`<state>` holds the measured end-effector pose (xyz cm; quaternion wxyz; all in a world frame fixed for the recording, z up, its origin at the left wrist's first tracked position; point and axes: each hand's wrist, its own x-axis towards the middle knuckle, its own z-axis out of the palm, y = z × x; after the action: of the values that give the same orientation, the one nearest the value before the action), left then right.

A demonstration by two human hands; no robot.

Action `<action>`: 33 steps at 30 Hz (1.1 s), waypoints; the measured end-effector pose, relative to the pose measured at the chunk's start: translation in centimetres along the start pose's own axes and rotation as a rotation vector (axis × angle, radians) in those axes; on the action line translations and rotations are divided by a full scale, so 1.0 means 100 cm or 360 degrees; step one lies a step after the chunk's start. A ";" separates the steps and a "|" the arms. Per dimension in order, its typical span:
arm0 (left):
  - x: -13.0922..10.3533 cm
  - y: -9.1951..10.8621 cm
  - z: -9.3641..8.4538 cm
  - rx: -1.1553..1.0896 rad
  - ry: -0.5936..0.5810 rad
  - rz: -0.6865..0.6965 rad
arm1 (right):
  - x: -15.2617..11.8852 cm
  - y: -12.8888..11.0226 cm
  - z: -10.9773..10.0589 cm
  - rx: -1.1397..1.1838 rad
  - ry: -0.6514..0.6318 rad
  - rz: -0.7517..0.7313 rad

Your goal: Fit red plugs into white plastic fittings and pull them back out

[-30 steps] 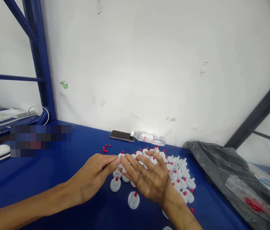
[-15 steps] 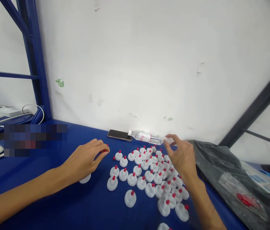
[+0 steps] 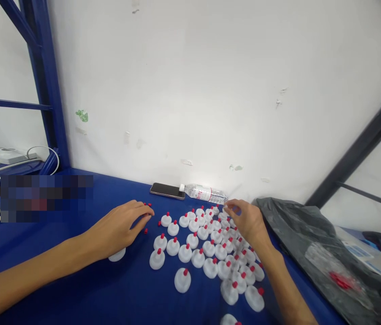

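Domes [image 3: 182, 280], white and mostly topped with red caps [image 3: 159, 223], spread at 5 o'clock from mid-view, on the blue table [image 3: 109, 298]. Your left hand [image 3: 152, 215] hovers at 8 o'clock, thumb and forefinger tips close together; you can't tell whether they pinch a cap. Around those tips, loose caps lie at 11, 4 and 7 o'clock, and another dome is partly hidden by that hand. Your right hand [image 3: 226, 205] is over the pile's far edge, fingertips bunched beside the bottle's base; you can't tell whether they grip a dome. From the pile, the bottle [image 3: 204, 193] lies at 12 o'clock and the phone [image 3: 166, 190] at 10.
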<state>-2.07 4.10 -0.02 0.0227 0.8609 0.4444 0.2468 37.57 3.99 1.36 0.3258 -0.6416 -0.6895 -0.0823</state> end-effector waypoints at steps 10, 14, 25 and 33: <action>-0.007 0.006 0.000 0.0438 -0.0005 0.0128 | -0.001 -0.007 -0.004 0.0069 -0.0196 -0.0009; -0.008 0.003 0.007 0.0565 -0.0062 0.0214 | -0.002 -0.012 -0.003 0.0043 -0.0241 0.0008; -0.007 0.000 0.007 0.0751 0.0015 0.0238 | -0.005 -0.019 0.002 -0.0009 -0.0348 0.0064; -0.006 -0.003 0.009 0.0763 0.0115 0.0224 | -0.003 -0.012 0.008 -0.0050 -0.0368 0.0000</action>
<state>-2.15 3.98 -1.09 -0.2154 0.8611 0.4296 0.1659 36.18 3.95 0.91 0.2341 -0.6519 -0.7211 -0.0186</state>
